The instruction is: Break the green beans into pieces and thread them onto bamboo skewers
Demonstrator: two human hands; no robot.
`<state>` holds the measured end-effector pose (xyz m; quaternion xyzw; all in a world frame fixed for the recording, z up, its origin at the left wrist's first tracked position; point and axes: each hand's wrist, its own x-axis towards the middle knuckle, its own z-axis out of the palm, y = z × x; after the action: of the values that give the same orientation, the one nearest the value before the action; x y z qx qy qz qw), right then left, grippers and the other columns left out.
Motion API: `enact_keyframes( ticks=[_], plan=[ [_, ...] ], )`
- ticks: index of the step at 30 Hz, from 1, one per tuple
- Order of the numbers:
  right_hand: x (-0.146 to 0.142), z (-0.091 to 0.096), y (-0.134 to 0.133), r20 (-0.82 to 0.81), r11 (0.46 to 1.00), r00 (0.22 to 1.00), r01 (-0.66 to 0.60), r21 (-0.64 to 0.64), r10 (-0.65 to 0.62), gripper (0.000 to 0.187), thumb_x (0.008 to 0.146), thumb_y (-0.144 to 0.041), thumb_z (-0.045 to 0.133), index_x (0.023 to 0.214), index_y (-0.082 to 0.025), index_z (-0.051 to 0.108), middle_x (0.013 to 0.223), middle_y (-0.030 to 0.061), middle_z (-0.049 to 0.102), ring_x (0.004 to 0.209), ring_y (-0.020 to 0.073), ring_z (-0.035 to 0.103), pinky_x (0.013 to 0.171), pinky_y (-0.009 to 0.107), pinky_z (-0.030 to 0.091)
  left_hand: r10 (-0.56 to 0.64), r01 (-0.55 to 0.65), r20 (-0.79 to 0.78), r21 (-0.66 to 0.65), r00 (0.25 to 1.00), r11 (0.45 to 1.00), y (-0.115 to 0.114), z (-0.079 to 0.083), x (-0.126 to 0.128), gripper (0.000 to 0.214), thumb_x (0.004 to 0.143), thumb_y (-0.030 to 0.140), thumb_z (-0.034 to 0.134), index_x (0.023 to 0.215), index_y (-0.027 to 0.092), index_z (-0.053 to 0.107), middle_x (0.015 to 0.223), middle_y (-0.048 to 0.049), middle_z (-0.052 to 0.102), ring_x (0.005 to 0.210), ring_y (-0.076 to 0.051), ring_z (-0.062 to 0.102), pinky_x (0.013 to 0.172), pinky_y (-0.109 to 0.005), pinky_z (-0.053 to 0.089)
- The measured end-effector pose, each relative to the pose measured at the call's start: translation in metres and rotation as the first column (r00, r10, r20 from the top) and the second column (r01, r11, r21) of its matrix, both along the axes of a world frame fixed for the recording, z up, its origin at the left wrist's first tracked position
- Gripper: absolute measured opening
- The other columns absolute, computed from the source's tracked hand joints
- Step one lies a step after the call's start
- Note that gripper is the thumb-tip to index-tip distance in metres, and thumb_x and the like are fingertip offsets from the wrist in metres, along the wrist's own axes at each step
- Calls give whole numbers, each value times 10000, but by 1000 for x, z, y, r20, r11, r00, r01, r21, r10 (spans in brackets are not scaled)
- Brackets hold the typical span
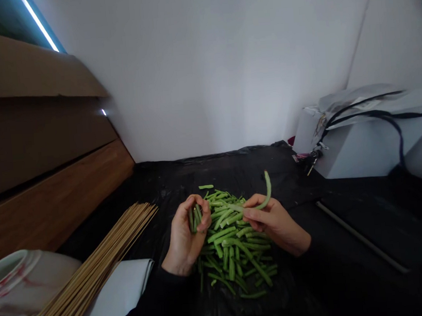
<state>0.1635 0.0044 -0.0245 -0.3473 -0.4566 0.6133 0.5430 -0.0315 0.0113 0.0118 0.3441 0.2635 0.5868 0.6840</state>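
Beans (236, 253) lie heaped at frame's lower centre; the left hand (187, 235) cups what look like short pieces (195, 217), the right hand (274, 221) pinches one long bean (268, 185): single-bean handling, I judge, wanting light fingers next.

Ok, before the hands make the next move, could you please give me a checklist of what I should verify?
1. Right hand has a grip: ok, it pinches one curved bean between thumb and fingers.
2. Left hand keeps its bean pieces together: ok, several sit inside the curled fingers.
3. Number of pieces in that hand: cannot tell, the fingers partly hide them.
4. All other beans in the pile: not ok, one short piece lies apart, beyond it.
5. Sticks away from the pile: ok, they lie apart at the left.
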Motion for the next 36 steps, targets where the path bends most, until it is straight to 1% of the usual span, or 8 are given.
enact_keyframes(
  ticks=[3,7,13,20,24,28,31,36],
  plan=[
    [-1,-2,-1,32,1000,999,-22,12,21,256,670,-344,820,775,-178,657,612,-7,676,444,61,496,420,183,333,50,-28,-220,100,974,995,-3,-3,3,240,810,354,673,727,143,594,566,61,479,384,-7,254,379,-144,195],
    [-1,-5,-1,82,997,996,-52,49,47,242,681,-335,818,787,-180,666,619,-5,678,458,70,514,435,192,360,226,-42,-551,325,804,945,-8,-5,9,214,680,298,810,778,135,712,639,6,615,569,-76,505,541,-169,392],
    [4,2,2,43,997,998,37,70,-40,236,718,-360,786,833,-186,676,595,-31,634,458,66,494,430,189,343,369,-105,-630,415,683,904,-9,-2,6,145,708,287,781,718,153,728,723,-33,706,671,-138,584,651,-232,448],
    [8,8,1,28,997,999,16,76,-19,234,752,-388,759,765,-172,670,554,-42,593,451,56,466,444,191,333,55,129,-604,256,795,958,-5,-9,-3,455,838,557,588,716,131,692,571,20,554,418,-40,283,425,-203,188],
    [6,4,-1,99,991,992,-84,105,73,208,754,-366,761,761,-173,684,593,-29,618,468,67,487,454,200,351,-16,205,-710,182,704,962,-8,-5,-1,371,774,491,697,688,131,667,556,30,511,494,-72,369,476,-206,257],
    [5,3,-4,133,982,984,-139,130,122,173,745,-335,769,787,-179,707,583,-41,596,466,68,488,464,206,377,-120,384,-784,159,608,910,-13,6,3,289,693,397,787,679,132,671,610,19,568,571,-95,437,564,-221,342],
    [4,4,-5,152,979,979,-157,129,137,149,748,-307,768,803,-180,714,628,-34,618,486,66,510,478,203,399,-143,441,-810,153,568,884,-15,10,4,255,717,356,773,660,137,657,611,25,567,582,-98,450,584,-224,358],
    [3,4,-6,99,988,990,-111,106,100,173,764,-327,756,782,-178,669,609,-38,621,477,70,517,463,200,402,-32,372,-805,238,593,897,-16,7,5,210,785,329,716,706,137,685,654,0,606,623,-122,497,613,-239,386]
  ],
)
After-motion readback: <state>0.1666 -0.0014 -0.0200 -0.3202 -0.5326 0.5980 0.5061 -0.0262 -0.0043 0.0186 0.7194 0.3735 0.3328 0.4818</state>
